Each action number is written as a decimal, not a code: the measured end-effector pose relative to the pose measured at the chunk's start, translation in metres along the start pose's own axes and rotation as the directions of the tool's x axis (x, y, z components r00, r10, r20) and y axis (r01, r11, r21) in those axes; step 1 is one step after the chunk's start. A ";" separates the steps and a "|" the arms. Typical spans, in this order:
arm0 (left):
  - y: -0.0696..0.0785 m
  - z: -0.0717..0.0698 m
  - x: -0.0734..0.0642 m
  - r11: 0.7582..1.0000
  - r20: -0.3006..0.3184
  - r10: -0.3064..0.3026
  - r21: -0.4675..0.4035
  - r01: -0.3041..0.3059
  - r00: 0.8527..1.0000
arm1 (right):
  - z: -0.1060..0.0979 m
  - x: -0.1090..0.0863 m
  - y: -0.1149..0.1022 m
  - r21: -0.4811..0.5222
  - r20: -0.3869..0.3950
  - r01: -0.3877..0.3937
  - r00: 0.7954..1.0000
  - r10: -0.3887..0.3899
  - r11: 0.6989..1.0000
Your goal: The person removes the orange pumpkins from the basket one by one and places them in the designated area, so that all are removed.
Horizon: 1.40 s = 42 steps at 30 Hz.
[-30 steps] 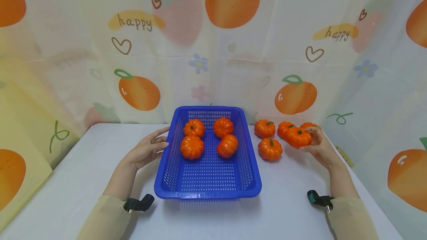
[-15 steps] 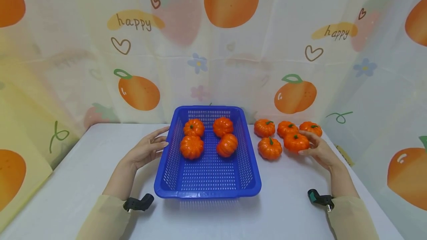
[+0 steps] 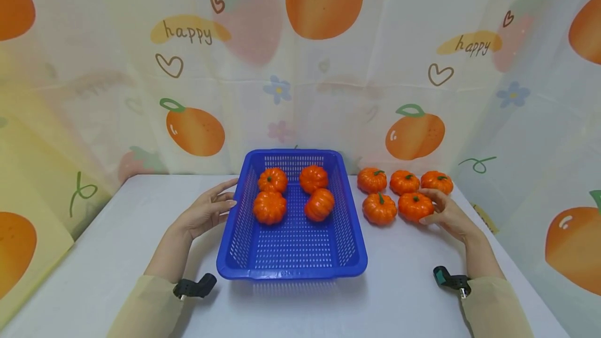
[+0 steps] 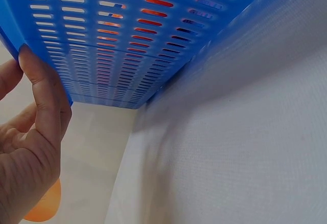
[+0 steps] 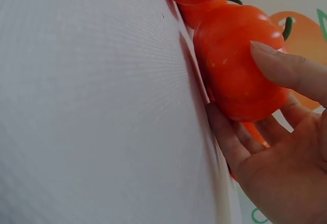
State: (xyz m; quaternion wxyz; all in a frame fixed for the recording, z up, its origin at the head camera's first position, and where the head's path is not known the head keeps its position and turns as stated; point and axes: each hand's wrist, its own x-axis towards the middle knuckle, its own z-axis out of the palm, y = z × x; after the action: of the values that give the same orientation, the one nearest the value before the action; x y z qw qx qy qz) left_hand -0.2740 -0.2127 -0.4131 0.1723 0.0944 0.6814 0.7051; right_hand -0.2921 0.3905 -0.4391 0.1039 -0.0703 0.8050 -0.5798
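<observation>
A blue plastic basket (image 3: 292,274) with slotted walls stands mid-table, holding several small orange pumpkins. My left hand (image 3: 208,212) is at its left side, fingertips touching the rim from outside with the fingers loosely bent. The left wrist view shows those fingers (image 4: 45,98) against the basket's slotted wall (image 4: 117,45). To the right of the basket, my right hand (image 3: 448,215) holds a glossy pumpkin (image 3: 416,207) with a green stem, close over the table. In the right wrist view the thumb (image 5: 291,70) lies across the pumpkin (image 5: 235,63) and the other fingers are curled behind it.
Beside the held pumpkin sits another pumpkin (image 3: 379,209). Behind them stand a left pumpkin (image 3: 372,180), a middle pumpkin (image 3: 404,182) and a right pumpkin (image 3: 436,181). A fruit-printed curtain (image 3: 328,87) hangs along the back of the white table (image 3: 399,286).
My right hand has lowered the pumpkin and shifted it slightly left, into line beside the front pumpkin. The back right pumpkin now shows more fully. My left hand and the basket have stayed put.
</observation>
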 end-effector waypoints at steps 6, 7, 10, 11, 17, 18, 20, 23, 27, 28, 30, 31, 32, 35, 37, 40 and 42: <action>0.000 0.000 -0.001 1.000 -0.006 -0.004 0.012 0.004 1.000 | 0.000 0.001 0.002 -0.024 0.012 -0.002 1.000 0.003 1.000; 0.000 0.000 -0.001 1.000 -0.006 -0.004 0.012 0.004 1.000 | -0.001 0.001 0.003 -0.027 0.017 -0.001 1.000 0.002 1.000; 0.000 0.000 0.000 1.000 -0.004 -0.002 0.006 0.002 1.000 | -0.001 0.002 0.004 -0.023 0.033 0.002 0.999 -0.001 1.000; 0.000 0.000 0.000 1.000 -0.002 -0.001 0.004 0.001 1.000 | -0.001 0.002 0.005 -0.019 0.038 0.001 0.999 0.000 1.000; 0.000 0.001 0.000 1.000 0.005 -0.001 -0.012 0.001 1.000 | -0.002 0.002 0.006 0.009 0.055 -0.029 0.998 0.029 1.000; 0.000 0.001 0.000 1.000 0.006 -0.002 -0.015 0.002 1.000 | -0.002 0.002 0.006 0.012 0.057 -0.035 0.998 0.034 0.999; 0.000 0.000 0.000 1.000 0.008 -0.003 -0.022 0.003 1.000 | -0.002 0.002 0.006 0.015 0.059 -0.041 0.997 0.040 0.999; 0.000 0.000 0.000 1.000 0.013 -0.002 -0.023 0.002 1.000 | -0.002 0.002 0.005 0.020 0.056 -0.045 0.997 0.044 0.999; 0.000 0.000 0.000 1.000 0.012 -0.001 -0.018 0.002 1.000 | -0.003 0.003 0.005 0.027 0.060 -0.047 0.997 0.045 0.999; 0.000 -0.001 0.000 1.000 0.013 -0.001 -0.016 0.002 1.000 | -0.003 0.003 0.005 0.027 0.063 -0.048 0.997 0.046 0.998; 0.000 -0.001 0.000 1.000 0.008 -0.005 -0.017 0.005 1.000 | -0.003 0.003 0.004 0.021 0.070 -0.051 0.996 0.050 0.998; 0.000 -0.001 0.000 1.000 0.005 -0.006 -0.017 0.006 1.000 | -0.003 0.003 0.004 0.015 0.075 -0.052 0.996 0.051 0.999; 0.000 -0.001 0.000 1.000 0.003 -0.008 -0.016 0.008 1.000 | -0.003 0.003 0.004 0.010 0.079 -0.053 0.996 0.052 0.999; 0.001 -0.002 0.000 1.000 0.002 -0.006 -0.015 0.006 1.000 | -0.003 0.003 0.003 -0.005 0.086 -0.058 0.995 0.059 0.998; 0.001 -0.002 0.000 1.000 0.004 -0.003 -0.011 0.003 1.000 | -0.003 0.002 0.002 -0.010 0.089 -0.058 0.994 0.059 0.998; 0.001 -0.001 0.000 1.000 0.007 0.000 -0.005 0.000 1.000 | -0.004 0.002 0.002 -0.017 0.088 -0.058 0.994 0.059 0.998; 0.001 -0.001 -0.001 1.000 0.008 0.000 -0.001 0.000 1.000 | -0.004 0.002 0.001 -0.014 0.085 -0.059 0.995 0.060 0.998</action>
State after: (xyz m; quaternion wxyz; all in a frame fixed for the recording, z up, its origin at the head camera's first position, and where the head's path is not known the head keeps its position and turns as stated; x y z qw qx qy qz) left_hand -0.2736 -0.2138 -0.4123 0.1752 0.0970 0.6803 0.7050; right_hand -0.2950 0.3939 -0.4394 0.1550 -0.0716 0.8050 -0.5682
